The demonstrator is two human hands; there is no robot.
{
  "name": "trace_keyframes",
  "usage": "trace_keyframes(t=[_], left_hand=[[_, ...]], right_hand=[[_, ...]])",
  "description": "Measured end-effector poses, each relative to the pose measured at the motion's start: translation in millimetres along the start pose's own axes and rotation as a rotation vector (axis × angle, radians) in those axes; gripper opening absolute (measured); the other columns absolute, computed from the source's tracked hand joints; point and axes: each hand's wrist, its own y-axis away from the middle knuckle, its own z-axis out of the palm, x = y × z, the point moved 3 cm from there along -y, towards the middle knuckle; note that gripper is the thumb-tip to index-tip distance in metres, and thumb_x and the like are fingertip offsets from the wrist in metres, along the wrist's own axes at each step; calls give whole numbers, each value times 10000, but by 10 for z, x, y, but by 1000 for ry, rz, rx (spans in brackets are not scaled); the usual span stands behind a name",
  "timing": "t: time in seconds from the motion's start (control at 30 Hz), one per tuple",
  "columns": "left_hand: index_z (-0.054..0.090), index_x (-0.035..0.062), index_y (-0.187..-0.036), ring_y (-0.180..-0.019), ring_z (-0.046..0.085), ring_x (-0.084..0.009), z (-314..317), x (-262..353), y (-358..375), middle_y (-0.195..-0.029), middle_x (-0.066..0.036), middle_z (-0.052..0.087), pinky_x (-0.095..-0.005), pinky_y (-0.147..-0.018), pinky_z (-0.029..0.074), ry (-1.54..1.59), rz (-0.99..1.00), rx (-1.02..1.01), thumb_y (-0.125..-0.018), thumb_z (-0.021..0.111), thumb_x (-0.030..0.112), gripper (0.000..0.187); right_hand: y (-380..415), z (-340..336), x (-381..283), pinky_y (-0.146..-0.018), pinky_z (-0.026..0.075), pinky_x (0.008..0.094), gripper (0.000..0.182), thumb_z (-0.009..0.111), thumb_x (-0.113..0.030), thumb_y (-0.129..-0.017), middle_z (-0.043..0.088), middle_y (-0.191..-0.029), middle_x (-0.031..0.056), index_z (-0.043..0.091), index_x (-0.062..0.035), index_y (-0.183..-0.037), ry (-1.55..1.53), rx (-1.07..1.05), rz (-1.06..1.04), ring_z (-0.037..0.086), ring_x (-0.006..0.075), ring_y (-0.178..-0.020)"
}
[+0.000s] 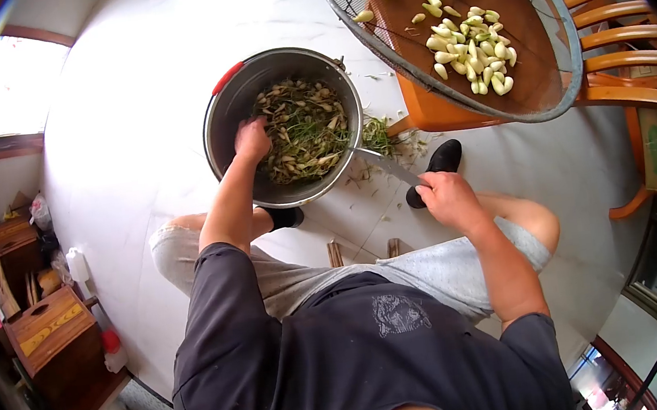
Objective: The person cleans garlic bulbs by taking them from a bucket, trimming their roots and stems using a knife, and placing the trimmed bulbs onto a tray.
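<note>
A deep metal pot [218, 157] on the floor holds a heap of small pale bulbs with green, stringy stalks [305, 131]. Inside its left part, my left hand [253, 138] rests at the edge of the heap with fingers curled; whatever they may grip is hidden. My right hand [449, 199] is closed round the handle of a knife [391, 167], its blade pointing up and left toward the pot's right rim. At the upper right, trimmed whitish bulbs [473, 51] lie in a round mesh sieve [571, 56].
The sieve rests over an orange-brown chair seat [434, 104], beside a slatted wooden chair back [621, 34]. Green trimmings [377, 136] litter the tiled floor right of the pot. My black shoe [445, 158] is near the knife. A wooden cabinet [46, 326] stands far left.
</note>
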Motion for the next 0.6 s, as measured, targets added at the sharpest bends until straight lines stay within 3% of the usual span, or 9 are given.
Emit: trace_keyframes(t=[0.17,0.37,0.47,0.5,0.6], left_hand=[[614,81,-1070,-1121,489,-345,43,58,-51,-1161,-176,542,-429,-918,438,-152,12,-86,-729,560,32,348],[631,56,-1005,-958,620,-337,-107,75,13,-995,-184,648,-427,-818,502,-263,28,-296,-730,591,84,280],[661,34,-935,-885,656,-318,-348,218,39,-908,-179,675,-405,-769,527,-422,156,-405,-723,612,117,233],[678,18,-873,-882,660,-308,-509,317,69,-922,-185,672,-394,-756,534,-435,145,-407,-723,618,132,197],[672,-11,-873,-876,656,-321,-1114,659,229,-899,-201,668,-404,-754,530,-367,99,-377,-719,607,142,227]], right_hand=[[-75,31,19,-760,477,457,219,553,-189,-837,640,-866,206,643,-19,-942,0,-27,5,607,373,-849],[-98,12,-81,-752,475,463,211,542,-172,-838,636,-834,210,642,-14,-935,-15,-26,-38,603,383,-828],[-80,-29,-168,-748,476,463,211,538,-169,-837,636,-832,213,642,-13,-933,-26,-25,-61,604,386,-827],[-67,-30,-190,-747,476,463,211,537,-168,-836,636,-834,214,642,-13,-933,-32,-22,-68,604,387,-829],[-46,-29,-216,-745,476,461,209,537,-170,-835,637,-835,216,641,-9,-918,-53,47,-81,606,389,-825]])
